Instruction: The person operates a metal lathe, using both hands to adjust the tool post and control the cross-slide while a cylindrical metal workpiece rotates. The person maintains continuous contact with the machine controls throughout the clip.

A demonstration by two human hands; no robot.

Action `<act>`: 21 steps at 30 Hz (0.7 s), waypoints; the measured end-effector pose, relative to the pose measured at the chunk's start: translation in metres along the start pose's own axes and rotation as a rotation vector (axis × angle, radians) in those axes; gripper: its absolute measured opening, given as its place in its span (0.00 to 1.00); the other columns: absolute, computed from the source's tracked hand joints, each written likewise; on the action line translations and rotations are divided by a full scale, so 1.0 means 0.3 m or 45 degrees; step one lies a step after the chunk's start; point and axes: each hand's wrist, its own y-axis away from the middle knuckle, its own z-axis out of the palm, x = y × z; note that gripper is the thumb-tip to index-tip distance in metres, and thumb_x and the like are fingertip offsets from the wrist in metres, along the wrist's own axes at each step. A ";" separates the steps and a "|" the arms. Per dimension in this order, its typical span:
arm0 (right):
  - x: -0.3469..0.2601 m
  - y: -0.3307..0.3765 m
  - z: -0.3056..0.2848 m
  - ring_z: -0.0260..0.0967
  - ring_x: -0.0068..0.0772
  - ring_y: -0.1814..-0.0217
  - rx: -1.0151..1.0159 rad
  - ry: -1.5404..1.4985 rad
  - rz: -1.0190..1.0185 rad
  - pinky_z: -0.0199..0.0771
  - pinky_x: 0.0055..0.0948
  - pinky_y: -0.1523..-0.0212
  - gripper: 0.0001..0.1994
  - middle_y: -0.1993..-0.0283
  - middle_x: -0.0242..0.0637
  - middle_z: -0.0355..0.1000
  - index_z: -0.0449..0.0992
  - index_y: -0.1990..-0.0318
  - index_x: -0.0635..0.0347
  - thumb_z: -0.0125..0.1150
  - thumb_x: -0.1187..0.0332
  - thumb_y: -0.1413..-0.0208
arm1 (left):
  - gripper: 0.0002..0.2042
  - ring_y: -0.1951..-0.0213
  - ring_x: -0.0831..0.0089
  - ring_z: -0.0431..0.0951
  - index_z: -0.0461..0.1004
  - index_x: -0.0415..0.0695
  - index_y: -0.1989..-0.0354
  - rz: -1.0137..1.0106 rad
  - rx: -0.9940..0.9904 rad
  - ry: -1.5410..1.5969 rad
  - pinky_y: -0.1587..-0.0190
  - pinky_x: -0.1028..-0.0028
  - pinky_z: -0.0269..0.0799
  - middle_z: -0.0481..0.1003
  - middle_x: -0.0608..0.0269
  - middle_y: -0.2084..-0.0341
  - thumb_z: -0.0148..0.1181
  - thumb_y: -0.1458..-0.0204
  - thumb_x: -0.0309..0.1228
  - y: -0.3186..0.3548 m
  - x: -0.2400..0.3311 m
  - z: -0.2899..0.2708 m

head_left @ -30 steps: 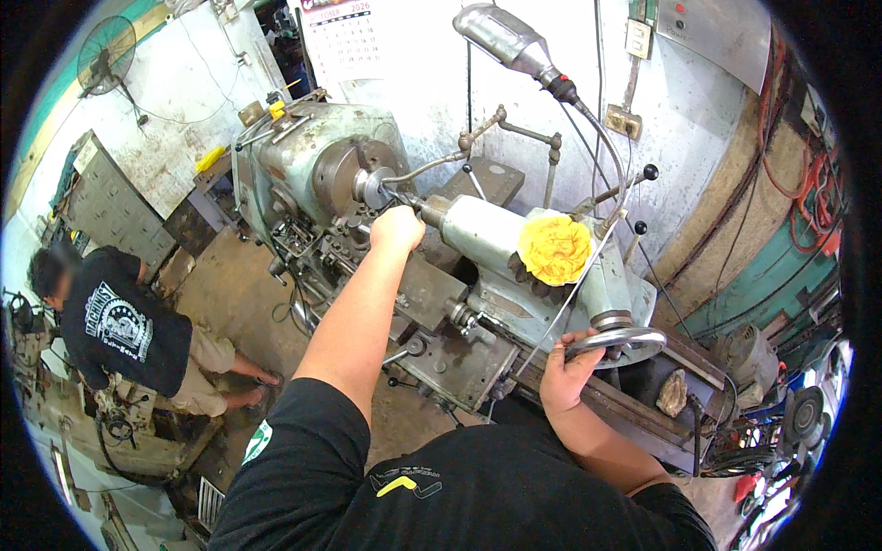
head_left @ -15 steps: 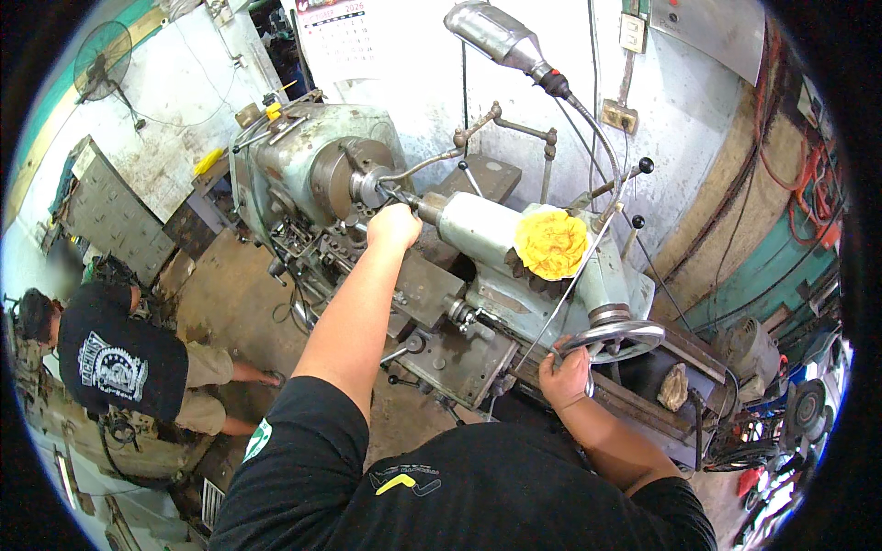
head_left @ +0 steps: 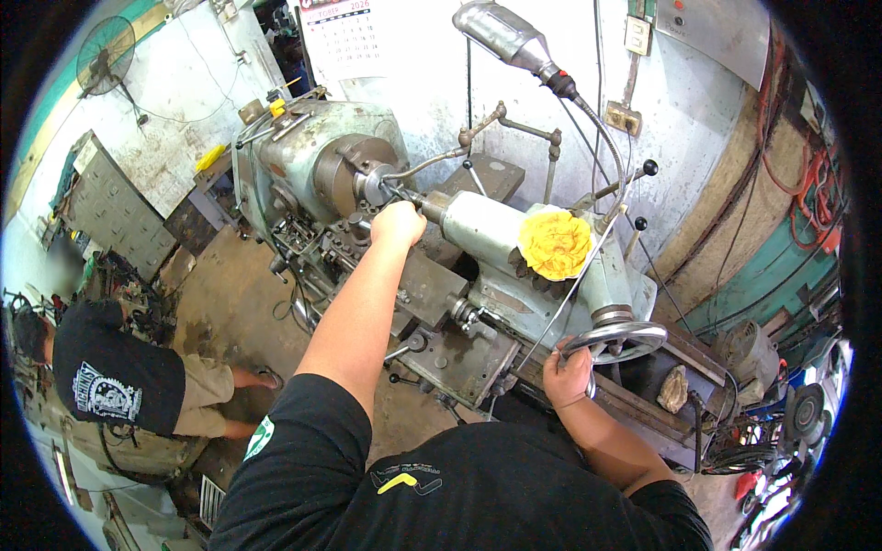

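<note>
My left arm reaches across a metal lathe, and my left hand (head_left: pixel 398 225) is closed beside the drill bit (head_left: pixel 392 191) in front of the tailstock (head_left: pixel 480 223). Its fingers point away, so what they grip is hidden. The drill's tip is at the round metal workpiece (head_left: pixel 375 184) held in the lathe chuck (head_left: pixel 338 176). At the tailstock's near end, my right hand (head_left: pixel 567 375) is closed on the rim of the shiny handwheel (head_left: pixel 634 332). A crumpled yellow cloth (head_left: pixel 555 245) lies on top of the tailstock.
A bent pipe (head_left: pixel 427 165) arches down toward the workpiece. Above the tailstock hangs a work lamp (head_left: pixel 505 35) on a flexible neck. Ball-ended levers (head_left: pixel 650 168) stick up behind it. A stone-like lump (head_left: pixel 673 389) sits on the bed. At left, another person (head_left: pixel 119 367) bends over machinery.
The view has shifted slightly. The other person at left has moved a little. Both my hands stay where they were on the lathe.
</note>
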 end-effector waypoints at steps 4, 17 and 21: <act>0.005 0.002 0.004 0.71 0.55 0.58 0.020 -0.046 0.017 0.71 0.50 0.55 0.12 0.62 0.48 0.72 0.72 0.58 0.65 0.64 0.75 0.50 | 0.18 0.46 0.53 0.82 0.83 0.46 0.50 -0.006 -0.019 -0.006 0.41 0.58 0.76 0.82 0.50 0.50 0.58 0.42 0.42 -0.002 0.001 -0.001; 0.103 0.027 -0.013 0.70 0.63 0.55 -0.078 0.172 -0.184 0.71 0.54 0.52 0.12 0.59 0.54 0.73 0.72 0.59 0.67 0.62 0.76 0.52 | 0.18 0.46 0.54 0.82 0.83 0.48 0.49 -0.031 0.039 0.059 0.42 0.58 0.76 0.83 0.52 0.49 0.60 0.42 0.44 -0.001 -0.007 0.011; 0.164 0.017 -0.050 0.70 0.61 0.55 -0.162 0.217 -0.362 0.70 0.56 0.51 0.14 0.60 0.54 0.72 0.71 0.61 0.67 0.62 0.73 0.56 | 0.18 0.47 0.54 0.82 0.84 0.50 0.50 -0.024 0.054 0.079 0.42 0.57 0.76 0.83 0.54 0.51 0.61 0.43 0.46 -0.013 -0.015 0.015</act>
